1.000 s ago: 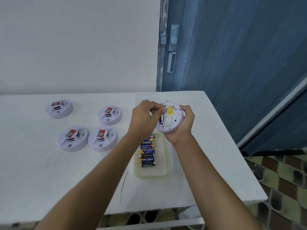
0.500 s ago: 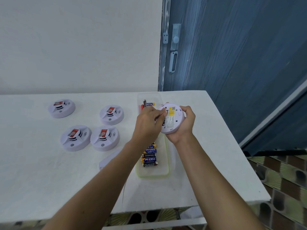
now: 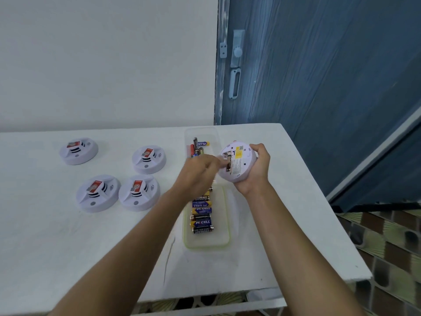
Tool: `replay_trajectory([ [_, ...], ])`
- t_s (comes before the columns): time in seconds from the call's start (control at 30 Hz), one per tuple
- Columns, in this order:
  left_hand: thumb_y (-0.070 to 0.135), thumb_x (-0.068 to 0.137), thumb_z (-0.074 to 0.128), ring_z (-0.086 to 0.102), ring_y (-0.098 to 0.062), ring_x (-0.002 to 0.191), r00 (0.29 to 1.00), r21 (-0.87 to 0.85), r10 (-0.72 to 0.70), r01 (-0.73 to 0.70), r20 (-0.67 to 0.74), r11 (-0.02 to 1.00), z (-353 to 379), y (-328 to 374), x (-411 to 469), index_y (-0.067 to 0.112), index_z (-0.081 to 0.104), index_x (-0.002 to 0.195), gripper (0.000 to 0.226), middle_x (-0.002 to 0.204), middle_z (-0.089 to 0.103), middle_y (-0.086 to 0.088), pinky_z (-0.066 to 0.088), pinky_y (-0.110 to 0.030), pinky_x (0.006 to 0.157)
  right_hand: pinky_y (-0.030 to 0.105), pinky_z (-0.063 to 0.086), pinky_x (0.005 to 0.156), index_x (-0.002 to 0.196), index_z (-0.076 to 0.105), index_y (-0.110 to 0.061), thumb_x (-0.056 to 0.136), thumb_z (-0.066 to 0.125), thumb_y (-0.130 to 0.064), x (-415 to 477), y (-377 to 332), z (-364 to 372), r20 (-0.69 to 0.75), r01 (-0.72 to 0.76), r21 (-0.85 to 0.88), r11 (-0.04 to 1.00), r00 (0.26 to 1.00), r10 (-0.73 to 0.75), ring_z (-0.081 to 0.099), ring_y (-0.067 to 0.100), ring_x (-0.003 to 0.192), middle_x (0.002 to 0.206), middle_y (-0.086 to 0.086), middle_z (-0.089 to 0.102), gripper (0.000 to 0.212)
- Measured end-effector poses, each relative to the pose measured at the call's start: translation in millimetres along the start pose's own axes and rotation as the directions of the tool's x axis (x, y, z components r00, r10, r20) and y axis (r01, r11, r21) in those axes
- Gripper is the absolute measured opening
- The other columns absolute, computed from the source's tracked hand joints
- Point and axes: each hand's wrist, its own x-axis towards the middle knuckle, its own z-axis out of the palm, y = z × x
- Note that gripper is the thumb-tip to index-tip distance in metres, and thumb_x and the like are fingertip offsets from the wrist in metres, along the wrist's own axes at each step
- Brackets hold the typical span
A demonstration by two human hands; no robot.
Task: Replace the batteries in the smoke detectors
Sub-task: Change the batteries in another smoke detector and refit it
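Observation:
My right hand (image 3: 256, 169) holds a white smoke detector (image 3: 241, 169) back-side up above the table, tilted toward me. Its battery slot is uncovered and a battery (image 3: 229, 164) lies in it. My left hand (image 3: 200, 171) is blurred, its fingertips at the slot's left edge; whether they grip anything is unclear. Below the hands, a clear tray (image 3: 206, 244) holds a row of several batteries (image 3: 201, 216). A second clear tray (image 3: 200, 131) farther back holds a few more batteries (image 3: 197, 148).
Several other white smoke detectors rest face up on the white table (image 3: 57, 247): one far left (image 3: 78, 152), one mid (image 3: 149, 160), two side by side nearer (image 3: 98, 195) (image 3: 139, 193). A blue door (image 3: 319, 76) stands behind the table's right end.
My left hand has drawn slightly left from the detector's slot and is motion-blurred. The camera view has tilted, revealing the far tray; the right hand keeps the detector in place.

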Motion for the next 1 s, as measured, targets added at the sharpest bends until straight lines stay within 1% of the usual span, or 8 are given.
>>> replay_trajectory([
  [0.07, 0.03, 0.103, 0.041, 0.062, 0.001, 0.102, 0.995, -0.186, -0.101, 0.095, -0.023, 0.978, -12.1, -2.4, 9.5, 0.022, 0.077, 0.098, 0.037, 0.112, 0.071, 0.004, 0.043, -0.008, 0.09, 0.032, 0.042, 0.074, 0.084, 0.066, -0.014, 0.088, 0.041, -0.038, 5.9, -2.5, -2.2, -0.012, 0.019, 0.003, 1.0, 1.0, -0.019, 0.055, 0.022, 0.077, 0.08, 0.006, 0.062, 0.034],
  [0.13, 0.032, 0.102, 0.042, 0.063, 0.004, 0.089, 0.98, -0.198, -0.172, 0.149, -0.104, 0.969, -21.2, -7.4, 22.4, 0.019, 0.075, 0.098, 0.036, 0.1, 0.071, 0.01, 0.044, -0.003, 0.074, 0.034, 0.042, 0.079, 0.085, 0.066, -0.016, 0.088, 0.043, -0.039, 11.4, -5.3, -6.0, -0.018, 0.031, 0.007, 1.0, 0.999, -0.031, 0.056, 0.022, 0.08, 0.082, 0.005, 0.063, 0.033],
  [0.23, 0.025, 0.097, 0.05, 0.064, -0.014, 0.088, 0.978, 0.145, -0.125, 0.15, -0.167, 0.978, -29.1, -26.3, 52.0, 0.019, 0.073, 0.095, 0.023, 0.094, 0.072, 0.006, 0.041, -0.016, 0.073, 0.041, 0.043, 0.09, 0.088, 0.068, -0.015, 0.088, 0.044, -0.039, 18.9, -9.5, -10.1, -0.002, 0.029, 0.031, 0.999, 1.0, -0.029, 0.057, 0.024, 0.086, 0.087, 0.005, 0.065, 0.034],
  [0.37, 0.021, 0.094, 0.048, 0.054, -0.023, 0.098, 0.988, 0.658, -0.049, 0.135, -0.147, 0.741, -27.4, -50.1, 89.5, 0.028, 0.069, 0.094, 0.022, 0.096, 0.071, 0.006, 0.031, -0.038, 0.084, 0.045, 0.042, 0.098, 0.089, 0.069, -0.015, 0.086, 0.045, -0.039, 28.4, -12.2, -11.9, 0.008, 0.019, 0.046, 0.999, 1.0, -0.02, 0.057, 0.026, 0.089, 0.088, 0.006, 0.066, 0.034],
  [0.63, 0.049, 0.095, 0.047, 0.051, -0.024, 0.104, 0.983, 0.895, -0.164, 0.147, -0.085, 0.421, -14.8, -49.4, 134.2, 0.019, 0.059, 0.094, 0.032, 0.088, 0.064, -0.002, 0.025, -0.044, 0.098, 0.046, 0.041, 0.093, 0.088, 0.07, -0.014, 0.087, 0.043, -0.039, 46.8, -18.8, -10.0, 0.035, 0.006, 0.052, 0.999, 0.999, -0.007, 0.055, 0.028, 0.093, 0.09, 0.007, 0.066, 0.036],
  [0.77, 0.03, 0.088, 0.059, 0.051, -0.025, 0.1, 0.977, 0.902, -0.184, 0.177, -0.111, 0.393, -5.4, -52.9, 137.8, 0.015, 0.042, 0.087, 0.023, 0.064, 0.044, 0.003, 0.027, -0.045, 0.098, 0.043, 0.04, 0.087, 0.09, 0.07, -0.016, 0.087, 0.044, -0.039, 52.7, -20.0, -10.7, 0.032, -0.004, 0.04, 0.999, 0.999, 0.003, 0.056, 0.027, 0.09, 0.091, 0.006, 0.066, 0.036],
  [0.87, 0.019, 0.082, 0.058, 0.046, -0.024, 0.092, 0.974, 0.883, -0.197, 0.19, -0.114, 0.429, -2.1, -54.2, 139.3, 0.013, 0.044, 0.088, 0.016, 0.066, 0.049, 0.001, 0.028, -0.045, 0.095, 0.044, 0.04, 0.087, 0.093, 0.069, -0.016, 0.086, 0.044, -0.04, 55.7, -19.9, -12.0, 0.027, -0.003, 0.034, 0.999, 1.0, 0.003, 0.055, 0.028, 0.093, 0.094, 0.007, 0.066, 0.036],
  [1.0, 0.026, 0.084, 0.052, 0.051, -0.021, 0.097, 0.965, 0.74, -0.229, 0.249, -0.131, 0.625, -8.2, -55.9, 140.9, 0.023, 0.052, 0.1, 0.016, 0.08, 0.062, 0.004, 0.022, -0.045, 0.09, 0.044, 0.04, 0.087, 0.092, 0.07, -0.016, 0.086, 0.043, -0.041, 56.2, -19.3, -11.0, 0.019, -0.004, 0.022, 1.0, 1.0, 0.003, 0.054, 0.028, 0.096, 0.095, 0.007, 0.066, 0.037],
])
